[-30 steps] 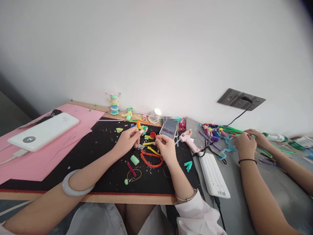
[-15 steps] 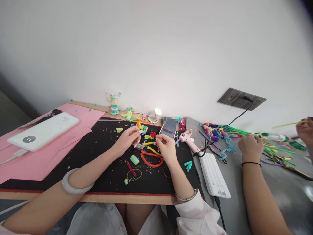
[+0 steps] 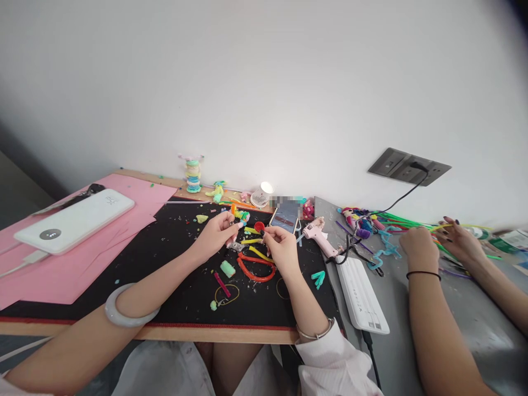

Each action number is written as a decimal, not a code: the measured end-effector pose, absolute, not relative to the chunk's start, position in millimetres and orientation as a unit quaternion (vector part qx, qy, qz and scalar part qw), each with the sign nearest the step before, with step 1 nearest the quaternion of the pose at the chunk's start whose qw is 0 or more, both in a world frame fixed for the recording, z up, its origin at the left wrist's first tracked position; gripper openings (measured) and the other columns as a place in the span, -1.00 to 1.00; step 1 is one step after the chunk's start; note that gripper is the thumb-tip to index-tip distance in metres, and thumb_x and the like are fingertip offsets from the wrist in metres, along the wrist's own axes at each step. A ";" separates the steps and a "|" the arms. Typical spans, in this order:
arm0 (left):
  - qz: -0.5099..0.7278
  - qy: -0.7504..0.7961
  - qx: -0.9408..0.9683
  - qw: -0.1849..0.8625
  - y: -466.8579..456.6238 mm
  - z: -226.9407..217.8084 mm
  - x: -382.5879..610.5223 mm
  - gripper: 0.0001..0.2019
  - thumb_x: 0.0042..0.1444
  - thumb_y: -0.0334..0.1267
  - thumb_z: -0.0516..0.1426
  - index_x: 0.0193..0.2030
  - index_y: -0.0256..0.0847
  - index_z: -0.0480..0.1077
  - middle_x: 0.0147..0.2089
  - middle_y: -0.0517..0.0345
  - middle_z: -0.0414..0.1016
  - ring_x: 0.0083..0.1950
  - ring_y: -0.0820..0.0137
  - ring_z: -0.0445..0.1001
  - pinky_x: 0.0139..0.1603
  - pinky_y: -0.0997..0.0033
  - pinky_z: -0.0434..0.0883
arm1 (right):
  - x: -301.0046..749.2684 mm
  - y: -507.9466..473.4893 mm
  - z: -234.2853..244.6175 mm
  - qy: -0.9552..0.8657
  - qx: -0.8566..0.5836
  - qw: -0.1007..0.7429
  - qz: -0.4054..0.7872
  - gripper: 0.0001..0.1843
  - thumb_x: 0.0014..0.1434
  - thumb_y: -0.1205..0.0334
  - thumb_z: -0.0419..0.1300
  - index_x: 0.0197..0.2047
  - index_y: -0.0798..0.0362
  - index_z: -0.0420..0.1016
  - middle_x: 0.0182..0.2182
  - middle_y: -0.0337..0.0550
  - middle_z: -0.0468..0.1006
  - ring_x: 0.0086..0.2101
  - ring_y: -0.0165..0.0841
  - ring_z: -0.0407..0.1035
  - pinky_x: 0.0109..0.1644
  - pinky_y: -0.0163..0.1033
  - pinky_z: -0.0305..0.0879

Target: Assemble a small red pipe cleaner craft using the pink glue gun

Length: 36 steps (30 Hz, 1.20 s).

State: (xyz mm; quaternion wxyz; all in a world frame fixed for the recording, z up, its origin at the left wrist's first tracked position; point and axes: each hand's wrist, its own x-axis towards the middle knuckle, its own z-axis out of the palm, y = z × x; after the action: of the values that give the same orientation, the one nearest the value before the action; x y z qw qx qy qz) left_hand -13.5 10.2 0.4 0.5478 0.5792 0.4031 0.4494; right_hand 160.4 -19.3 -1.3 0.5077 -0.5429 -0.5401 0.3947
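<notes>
Looks like fine handwork: pinching coloured piece point(image 3: 241, 214) with left hand point(image 3: 218, 231); keeping right hand point(image 3: 284, 246) near red disc point(image 3: 259, 226), can't tell grip. Probably calls for steady pinching next.

- Phone point(image 3: 284, 221): 1
- Power banks point(image 3: 82, 220) point(image 3: 359, 294): 2, one left of phone, one right
- Glue gun point(image 3: 322, 237): 1, right of phone
- Cup point(image 3: 260, 197): 1, left of phone
- Person's hands point(image 3: 220, 230) point(image 3: 281, 246): 2, near phone
- Co-worker's hands point(image 3: 419, 247) point(image 3: 462, 243): 2, right of phone
</notes>
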 end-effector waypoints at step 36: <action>0.477 0.426 0.580 0.505 12.4 -3.2 -17.1 -0.75 0.08 -0.16 0.08 -0.50 -0.20 0.12 -0.67 0.41 0.12 -0.67 0.61 0.08 -0.62 0.59 0.10 | 161.0 -17.9 -3.2 -0.539 -0.540 0.514 0.393 -0.81 0.01 0.21 0.13 -0.35 0.16 0.44 -0.60 -0.25 0.41 -0.70 -0.53 0.13 -0.67 -0.41 0.08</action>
State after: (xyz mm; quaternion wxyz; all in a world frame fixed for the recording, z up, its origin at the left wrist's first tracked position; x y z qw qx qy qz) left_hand -17.1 12.4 -3.2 0.5049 0.5802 0.4258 0.4766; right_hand 161.0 -17.9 -3.2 0.5144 -0.5396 -0.5386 0.3927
